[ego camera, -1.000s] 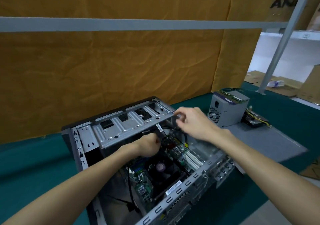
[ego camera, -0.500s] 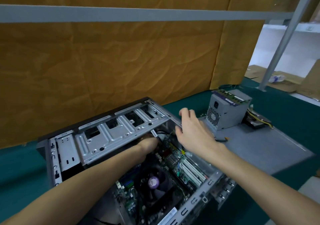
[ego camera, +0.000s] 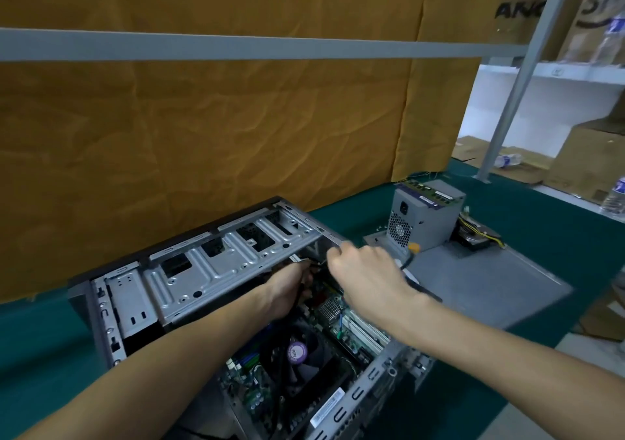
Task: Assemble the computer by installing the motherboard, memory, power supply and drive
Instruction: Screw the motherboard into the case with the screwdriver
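An open computer case (ego camera: 216, 267) lies on its side on the green mat, with the motherboard (ego camera: 270, 382) and its fan (ego camera: 297, 351) inside. My left hand (ego camera: 287, 287) reaches under the metal drive cage and its fingers are hidden among dark cables. Over the case's far corner my right hand (ego camera: 365, 270) has its fingers curled near the cage edge; what it holds is hidden. The grey power supply (ego camera: 426, 216) stands on the grey side panel (ego camera: 483, 280) to the right, with a memory stick (ego camera: 429, 191) on top. A drive (ego camera: 473, 236) with wires lies behind it.
A brown paper screen (ego camera: 203, 135) with a grey rail (ego camera: 236, 45) rises right behind the case. A slanted metal post (ego camera: 514, 77), shelves, cardboard boxes and plastic bottles (ego camera: 614, 196) stand at the right. The green mat (ego camera: 40, 355) covers the table.
My right hand went from open and flat over the case corner to curled at the cage edge. My left hand pushed deeper under the cage. The view shifted slightly.
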